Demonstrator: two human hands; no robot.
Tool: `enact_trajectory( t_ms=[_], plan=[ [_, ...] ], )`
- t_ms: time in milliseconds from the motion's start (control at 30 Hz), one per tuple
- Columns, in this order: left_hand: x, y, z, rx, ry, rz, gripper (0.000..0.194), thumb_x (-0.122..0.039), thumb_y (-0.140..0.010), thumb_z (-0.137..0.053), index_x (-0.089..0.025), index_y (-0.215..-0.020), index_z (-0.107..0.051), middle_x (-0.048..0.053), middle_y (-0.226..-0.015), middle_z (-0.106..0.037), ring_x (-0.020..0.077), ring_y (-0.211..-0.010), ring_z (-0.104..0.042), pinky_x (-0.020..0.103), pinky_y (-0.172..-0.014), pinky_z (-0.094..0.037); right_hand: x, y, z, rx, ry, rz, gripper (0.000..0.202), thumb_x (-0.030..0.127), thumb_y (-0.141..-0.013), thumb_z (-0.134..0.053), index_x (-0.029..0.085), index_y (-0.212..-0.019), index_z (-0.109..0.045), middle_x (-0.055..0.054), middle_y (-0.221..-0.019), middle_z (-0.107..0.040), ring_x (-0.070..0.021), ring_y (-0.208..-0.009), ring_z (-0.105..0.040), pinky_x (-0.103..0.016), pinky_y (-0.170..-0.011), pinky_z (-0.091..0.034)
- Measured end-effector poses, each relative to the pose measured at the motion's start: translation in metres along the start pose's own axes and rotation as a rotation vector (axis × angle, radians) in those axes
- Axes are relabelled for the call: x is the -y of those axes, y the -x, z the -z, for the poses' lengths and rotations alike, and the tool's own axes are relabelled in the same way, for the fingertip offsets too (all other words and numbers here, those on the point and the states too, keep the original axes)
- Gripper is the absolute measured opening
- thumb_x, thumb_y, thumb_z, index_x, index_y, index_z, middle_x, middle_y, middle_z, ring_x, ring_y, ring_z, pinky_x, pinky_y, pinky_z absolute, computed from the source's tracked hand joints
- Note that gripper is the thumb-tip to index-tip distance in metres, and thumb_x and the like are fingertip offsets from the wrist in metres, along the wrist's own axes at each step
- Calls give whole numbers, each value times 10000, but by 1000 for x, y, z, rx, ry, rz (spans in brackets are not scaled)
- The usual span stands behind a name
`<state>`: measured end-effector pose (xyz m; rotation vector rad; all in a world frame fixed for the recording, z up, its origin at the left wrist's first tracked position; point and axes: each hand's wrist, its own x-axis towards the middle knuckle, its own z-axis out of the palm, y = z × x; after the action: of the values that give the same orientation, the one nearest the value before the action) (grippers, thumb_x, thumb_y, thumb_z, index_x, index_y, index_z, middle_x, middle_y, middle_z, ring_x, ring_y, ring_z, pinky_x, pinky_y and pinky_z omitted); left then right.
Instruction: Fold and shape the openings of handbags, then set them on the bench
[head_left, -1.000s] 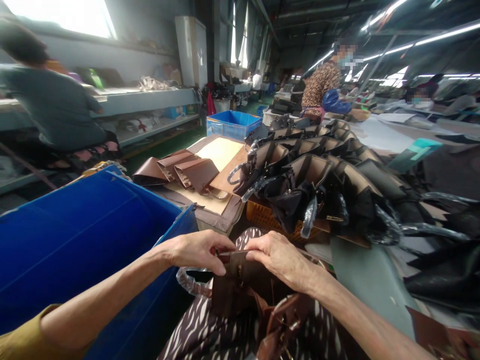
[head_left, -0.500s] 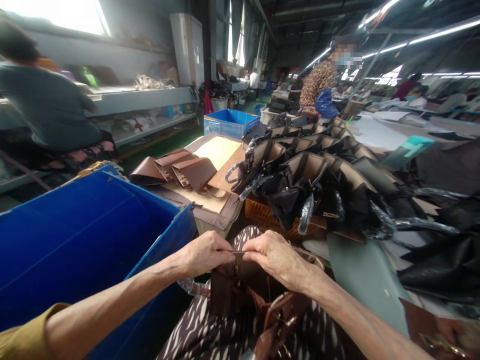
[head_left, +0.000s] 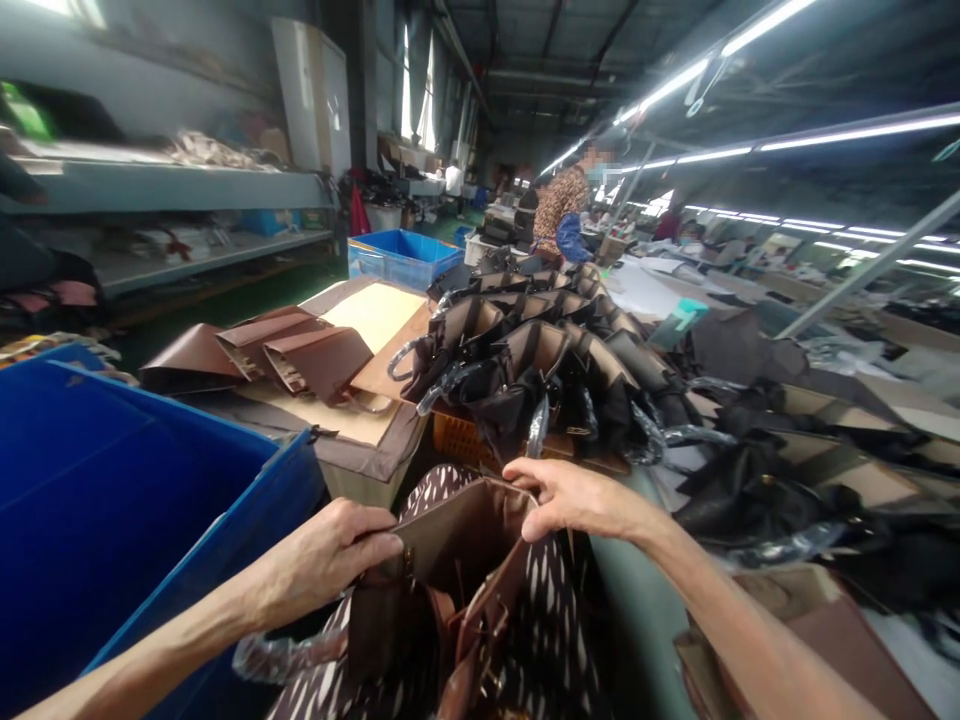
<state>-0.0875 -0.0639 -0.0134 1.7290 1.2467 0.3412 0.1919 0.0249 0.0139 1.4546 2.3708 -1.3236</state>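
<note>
A brown handbag (head_left: 465, 535) rests on the lap, over patterned dark cloth with white flecks, and its mouth is spread. My left hand (head_left: 341, 555) pinches the bag's upper edge on the left, thumb and fingers closed on it. At the far right corner of the rim, my right hand (head_left: 566, 500) grips the edge between thumb and fingers. A plastic-wrapped handle (head_left: 289, 655) sticks out on the bag's left side. Brown straps (head_left: 469, 650) with metal fittings hang at its near side. Parts of the bag's lower body are in shadow.
A deep blue bin (head_left: 172, 480) stands at the left. Ahead lie brown bag pieces (head_left: 319, 355) and a big pile of black handbags (head_left: 540, 350). Another brown bag (head_left: 817, 640) is at lower right. Further off, a co-worker (head_left: 559, 210) stands near a second blue bin (head_left: 405, 260).
My hands have moved apart along the rim, and the bag's mouth has widened between them. The view has turned to the right, so things ahead appear further left.
</note>
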Motion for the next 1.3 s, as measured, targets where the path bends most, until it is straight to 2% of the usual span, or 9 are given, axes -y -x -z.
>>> enact_trajectory(
  t_ms=[200,367,567,833,967,1067,1133,1167,1300],
  plan=[
    [-4,-1,-5,-19,-8,-5,404,-433,-867,-346,-132,-710,-564,-37,-581,-422,86,-542,-363,177,-489,-277,11,1,-6,-52,113,20,316,360,-696,-587,217,-977,-605,9,-877,-636,-154,-793,-559,-222,-645,-373],
    [-8,3,-6,-21,-35,-16,370,-387,-873,-353,-140,-723,-583,-39,-587,-447,83,-540,-375,175,-487,-277,20,-6,-13,-169,408,-6,320,479,-739,-545,262,-962,-622,-1,-941,-639,-173,-871,-561,-236,-680,-370],
    [-9,6,-11,-14,-83,-17,334,-343,-874,-369,-148,-720,-592,-28,-631,-526,88,-573,-446,169,-515,-303,17,-19,-28,-198,622,25,291,431,-806,-482,199,-766,-652,-56,-797,-665,-211,-806,-589,-269,-628,-349],
    [-5,7,-15,-52,-143,-48,388,-373,-898,-317,-151,-684,-553,-27,-620,-520,83,-568,-452,165,-535,-317,7,-22,-28,-122,744,182,331,359,-897,-359,229,-869,-662,-42,-884,-679,-192,-859,-592,-281,-709,-354],
    [-5,7,-17,-113,-200,-47,401,-362,-901,-297,-145,-627,-493,-33,-572,-464,71,-522,-398,165,-498,-290,11,-14,-27,-128,757,140,285,366,-879,-408,240,-845,-662,-30,-838,-678,-196,-834,-595,-280,-679,-363],
    [-16,8,-14,-148,-278,-75,387,-333,-901,-297,-146,-615,-479,-29,-567,-465,65,-502,-386,172,-491,-275,29,-1,-30,-258,756,106,325,413,-768,-572,181,-991,-613,-72,-880,-658,-236,-854,-577,-327,-731,-371],
    [-29,8,-9,-165,-336,-98,371,-311,-899,-297,-149,-628,-492,-25,-563,-473,65,-485,-380,184,-483,-262,48,7,-33,-368,708,212,566,394,-658,-684,160,-1145,-515,-90,-1006,-621,-247,-941,-536,-342,-805,-354],
    [-37,8,-7,-176,-368,-117,362,-296,-897,-296,-150,-635,-499,-24,-558,-474,66,-475,-376,192,-482,-258,59,10,-35,-366,662,299,576,367,-641,-699,177,-1149,-502,-74,-1031,-612,-231,-953,-527,-321,-812,-353],
    [-71,6,2,-209,-556,-214,330,-240,-877,-324,-154,-644,-542,-12,-540,-488,83,-462,-389,224,-487,-256,87,14,-36,-195,466,435,155,191,-724,-593,220,-875,-601,26,-803,-638,-138,-751,-560,-214,-654,-367]
  ],
)
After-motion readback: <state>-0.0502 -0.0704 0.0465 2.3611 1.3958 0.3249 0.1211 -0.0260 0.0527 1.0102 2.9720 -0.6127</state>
